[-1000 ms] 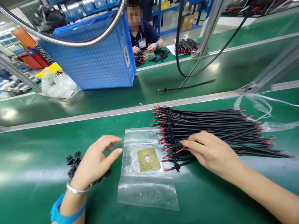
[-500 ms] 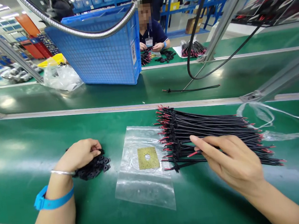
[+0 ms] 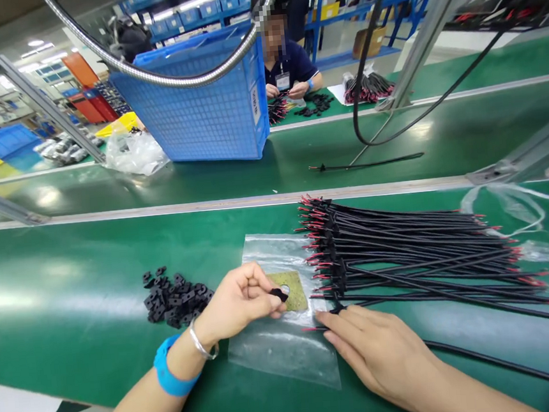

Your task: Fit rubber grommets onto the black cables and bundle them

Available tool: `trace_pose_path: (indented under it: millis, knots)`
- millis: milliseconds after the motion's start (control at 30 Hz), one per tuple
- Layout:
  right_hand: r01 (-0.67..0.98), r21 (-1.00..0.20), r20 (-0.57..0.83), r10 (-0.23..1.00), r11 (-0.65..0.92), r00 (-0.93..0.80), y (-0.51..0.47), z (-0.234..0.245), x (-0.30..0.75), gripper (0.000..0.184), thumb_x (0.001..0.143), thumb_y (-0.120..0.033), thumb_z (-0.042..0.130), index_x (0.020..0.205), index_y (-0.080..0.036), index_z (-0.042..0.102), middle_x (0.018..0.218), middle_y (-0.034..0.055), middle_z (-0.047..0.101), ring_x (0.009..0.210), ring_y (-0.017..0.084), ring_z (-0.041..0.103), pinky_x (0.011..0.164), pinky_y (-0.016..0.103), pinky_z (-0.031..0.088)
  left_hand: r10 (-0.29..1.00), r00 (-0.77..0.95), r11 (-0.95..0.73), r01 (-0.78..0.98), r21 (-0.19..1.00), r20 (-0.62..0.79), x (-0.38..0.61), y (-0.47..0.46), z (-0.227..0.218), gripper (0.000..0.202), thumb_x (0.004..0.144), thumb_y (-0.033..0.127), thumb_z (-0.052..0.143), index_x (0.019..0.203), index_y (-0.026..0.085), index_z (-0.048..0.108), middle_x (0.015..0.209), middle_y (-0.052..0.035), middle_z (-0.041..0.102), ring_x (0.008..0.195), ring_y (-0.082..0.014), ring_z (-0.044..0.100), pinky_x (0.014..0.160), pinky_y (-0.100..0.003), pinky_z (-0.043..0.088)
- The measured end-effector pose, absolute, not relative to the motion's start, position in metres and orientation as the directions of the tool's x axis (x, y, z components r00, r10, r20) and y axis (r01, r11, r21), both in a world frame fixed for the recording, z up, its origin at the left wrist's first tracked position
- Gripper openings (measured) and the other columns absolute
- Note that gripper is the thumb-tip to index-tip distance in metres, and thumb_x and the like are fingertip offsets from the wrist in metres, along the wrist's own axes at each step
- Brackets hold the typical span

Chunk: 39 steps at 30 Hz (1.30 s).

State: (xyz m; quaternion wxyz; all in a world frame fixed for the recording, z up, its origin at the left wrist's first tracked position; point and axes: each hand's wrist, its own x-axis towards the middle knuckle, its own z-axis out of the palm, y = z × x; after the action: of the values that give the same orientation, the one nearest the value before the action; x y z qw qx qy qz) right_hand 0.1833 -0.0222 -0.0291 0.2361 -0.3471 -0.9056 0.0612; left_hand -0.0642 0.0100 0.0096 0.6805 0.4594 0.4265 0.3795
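Note:
My left hand (image 3: 244,299) pinches a small black plastic clip (image 3: 279,294) above a yellowish square plate with a round hole (image 3: 295,291). The plate lies on a clear plastic bag (image 3: 287,352). Just right of it, my right hand (image 3: 378,347) grips a black cable (image 3: 499,359) near its end; a red wire tip sticks out past the fingertips toward the plate. Beyond that hand lies a bundle of black cables (image 3: 402,239) with red wire ends and black clips along their left side. A pile of loose black clips (image 3: 174,298) is left of my left hand.
A metal rail (image 3: 183,208) runs behind the green work surface (image 3: 44,271). Past it stand a blue crate (image 3: 203,109) and a single cable (image 3: 371,162). A hanging black cord (image 3: 355,109) loops at right. Across the bench, a co-worker (image 3: 291,70) handles similar wires.
My left hand has left the clip pile and moved right to the plate with one clip. My right hand has drawn a cable toward me and left, off the bundle.

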Motion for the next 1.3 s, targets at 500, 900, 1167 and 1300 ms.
trace_pose_path:
  millis: [500, 900, 1167, 1300]
  knots:
    - [0.615, -0.441, 0.254, 0.748, 0.653, -0.612, -0.011, -0.027, 0.195, 0.029, 0.1, -0.027, 0.037, 0.101, -0.019, 0.065, 0.077, 0.0037, 0.063, 0.071, 0.018, 0.058, 0.065, 0.03, 0.041, 0.875, 0.397, 0.346, -0.113, 0.932, -0.277, -0.061, 0.01, -0.004, 0.031, 0.073, 0.032, 0.079, 0.083, 0.015, 0.056, 0.068, -0.0016, 0.068, 0.058, -0.0133, 0.068, 0.055, -0.023, 0.055]
    - [0.733, -0.363, 0.015, 0.79, 0.575, -0.613, -0.013, -0.016, 0.2, 0.024, 0.096, -0.025, 0.036, 0.083, -0.021, 0.056, 0.071, 0.0019, 0.062, 0.062, 0.019, 0.059, 0.058, 0.033, 0.036, 0.867, 0.41, 0.39, -0.203, 0.898, -0.284, -0.063, 0.011, -0.008, 0.039, 0.068, 0.036, 0.084, 0.083, 0.013, 0.056, 0.064, -0.0028, 0.072, 0.053, -0.0155, 0.07, 0.05, -0.022, 0.056]
    - [0.747, -0.347, -0.045, 0.786, 0.567, -0.617, -0.005, -0.013, 0.208, 0.033, 0.097, -0.025, 0.034, 0.085, -0.022, 0.065, 0.077, 0.0021, 0.067, 0.073, 0.022, 0.065, 0.066, 0.035, 0.042, 0.885, 0.319, 0.39, -0.114, 0.914, -0.339, -0.058, 0.011, -0.008, 0.04, 0.067, 0.041, 0.083, 0.082, 0.012, 0.061, 0.068, -0.0053, 0.075, 0.057, -0.0159, 0.072, 0.054, -0.023, 0.058]
    - [0.73, -0.361, 0.018, 0.787, 0.58, -0.617, -0.005, -0.013, 0.211, 0.033, 0.097, -0.026, 0.035, 0.093, -0.022, 0.067, 0.079, 0.0026, 0.068, 0.072, 0.022, 0.065, 0.065, 0.036, 0.045, 0.93, 0.305, 0.158, 0.167, 0.973, -0.203, -0.059, 0.006, -0.009, 0.023, 0.085, 0.035, 0.067, 0.095, 0.014, 0.064, 0.078, -0.0068, 0.076, 0.07, -0.0169, 0.073, 0.067, -0.028, 0.06]
